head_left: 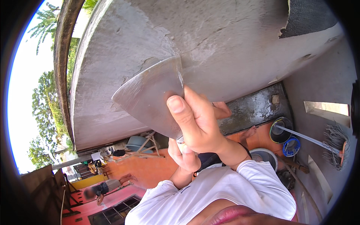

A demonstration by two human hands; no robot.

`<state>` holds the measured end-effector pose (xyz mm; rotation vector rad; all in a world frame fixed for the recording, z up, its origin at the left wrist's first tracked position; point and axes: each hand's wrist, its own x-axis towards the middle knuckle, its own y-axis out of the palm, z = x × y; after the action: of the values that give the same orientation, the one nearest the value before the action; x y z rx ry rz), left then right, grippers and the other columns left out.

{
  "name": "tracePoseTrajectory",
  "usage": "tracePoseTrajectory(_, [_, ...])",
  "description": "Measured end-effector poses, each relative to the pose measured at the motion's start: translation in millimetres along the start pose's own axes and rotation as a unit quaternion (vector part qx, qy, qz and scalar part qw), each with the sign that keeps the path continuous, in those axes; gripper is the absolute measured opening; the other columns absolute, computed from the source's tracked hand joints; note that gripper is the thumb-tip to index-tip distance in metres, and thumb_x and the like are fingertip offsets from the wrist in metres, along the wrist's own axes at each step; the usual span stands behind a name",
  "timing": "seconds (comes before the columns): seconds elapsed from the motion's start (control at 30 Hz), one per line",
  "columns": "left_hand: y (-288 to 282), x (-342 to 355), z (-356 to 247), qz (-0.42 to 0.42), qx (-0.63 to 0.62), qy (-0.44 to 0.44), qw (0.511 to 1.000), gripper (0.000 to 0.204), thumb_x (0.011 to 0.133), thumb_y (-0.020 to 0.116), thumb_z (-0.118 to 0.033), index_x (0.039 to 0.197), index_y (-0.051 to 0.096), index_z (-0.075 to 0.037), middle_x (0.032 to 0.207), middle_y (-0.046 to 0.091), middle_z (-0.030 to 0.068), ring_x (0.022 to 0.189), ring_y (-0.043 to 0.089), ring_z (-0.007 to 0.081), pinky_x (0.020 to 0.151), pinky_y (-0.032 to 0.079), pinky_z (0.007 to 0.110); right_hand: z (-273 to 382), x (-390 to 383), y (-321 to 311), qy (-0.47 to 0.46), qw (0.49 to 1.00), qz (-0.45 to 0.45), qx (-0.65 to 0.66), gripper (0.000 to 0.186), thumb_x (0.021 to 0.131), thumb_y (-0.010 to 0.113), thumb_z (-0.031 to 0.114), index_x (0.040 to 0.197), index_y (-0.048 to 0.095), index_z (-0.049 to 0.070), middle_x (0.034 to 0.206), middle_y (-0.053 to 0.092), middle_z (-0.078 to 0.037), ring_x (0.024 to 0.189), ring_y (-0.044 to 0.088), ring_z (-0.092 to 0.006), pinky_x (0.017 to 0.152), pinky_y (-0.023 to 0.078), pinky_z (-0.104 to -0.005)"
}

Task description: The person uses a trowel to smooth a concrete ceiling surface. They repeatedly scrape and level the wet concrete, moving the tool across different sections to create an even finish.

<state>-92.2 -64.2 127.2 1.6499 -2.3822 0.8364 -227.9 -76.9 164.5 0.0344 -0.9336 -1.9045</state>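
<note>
A wide putty knife (150, 95) with a flared metal blade is held up in front of a grey cement-plastered wall (232, 45). My left hand (184, 159) is closed around its handle, of which only a small part shows below the blade. My right hand (200, 125) grips the blade near its lower right side. Its thumb presses flat on the near face, and the fingers behind are partly hidden. The broad edge of the blade faces the wall; whether it touches cannot be told. Rough, paler patches mark the plaster around that edge.
On the right are a black bucket (280, 131), a blue basket (291, 147) and a string mop (335, 148). A grey tub (265, 153) stands nearer. At the left, beyond a wooden frame (144, 149) and basin (137, 144), is another person (107, 187). A dark sheet (309, 20) hangs upper right.
</note>
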Motion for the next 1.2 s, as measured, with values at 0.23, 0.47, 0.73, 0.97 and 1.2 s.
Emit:
tracePoseTrajectory(0.23, [-1.5, 3.4, -1.5, 0.016, -0.059, -0.025, 0.998, 0.056, 0.093, 0.049, -0.037, 0.122, 0.054, 0.011, 0.09, 0.066, 0.0134, 0.073, 0.062, 0.0208, 0.065, 0.048, 0.032, 5.9, 2.5, 2.4, -0.002, 0.999, 0.001, 0.036, 0.031, 0.108, 0.045, 0.028, 0.104, 0.057, -0.001, 0.078, 0.053, 0.004, 0.07, 0.043, -0.002, 0.059, 0.037, -0.0209])
tracePoseTrajectory(0.47, [11.0, 10.2, -5.7, 0.003, -0.076, -0.003, 0.997, 0.055, 0.094, 0.047, -0.038, 0.119, 0.052, 0.011, 0.064, 0.059, 0.0035, 0.052, 0.053, 0.0096, 0.05, 0.038, 0.022, 3.6, 1.5, -0.2, 0.023, 0.999, 0.004, 0.032, 0.033, 0.108, 0.044, 0.03, 0.106, 0.058, 0.0, 0.079, 0.052, 0.005, 0.07, 0.042, -0.0009, 0.06, 0.037, -0.0198])
tracePoseTrajectory(0.73, [10.8, 6.8, -15.1, 0.022, -0.142, -0.07, 0.987, 0.049, 0.095, 0.047, -0.036, 0.114, 0.053, 0.009, 0.064, 0.058, 0.0025, 0.052, 0.051, 0.0082, 0.049, 0.035, 0.021, 9.3, -0.1, -2.7, 0.037, 0.999, -0.004, -0.014, 0.033, 0.108, 0.045, 0.031, 0.104, 0.058, 0.001, 0.077, 0.049, 0.006, 0.071, 0.039, -0.0008, 0.061, 0.036, -0.02])
tracePoseTrajectory(0.97, [13.4, 9.6, -24.2, 0.034, -0.193, -0.083, 0.977, 0.053, 0.094, 0.049, -0.035, 0.121, 0.046, 0.011, 0.068, 0.06, 0.0046, 0.052, 0.052, 0.009, 0.047, 0.035, 0.021, 14.3, 8.8, 2.2, -0.003, 1.0, -0.007, -0.015, 0.033, 0.108, 0.046, 0.029, 0.106, 0.059, -0.001, 0.079, 0.052, 0.004, 0.071, 0.041, -0.0024, 0.061, 0.037, -0.0215])
tracePoseTrajectory(1.2, [14.2, -3.4, -12.8, 0.028, -0.171, -0.085, 0.981, 0.052, 0.094, 0.048, -0.038, 0.116, 0.046, 0.009, 0.066, 0.058, 0.0048, 0.056, 0.054, 0.0102, 0.05, 0.038, 0.023, 14.8, 5.4, -5.0, 0.01, 0.999, 0.01, -0.04, 0.032, 0.107, 0.048, 0.026, 0.106, 0.059, -0.003, 0.07, 0.052, 0.002, 0.065, 0.04, -0.0037, 0.057, 0.036, -0.0238])
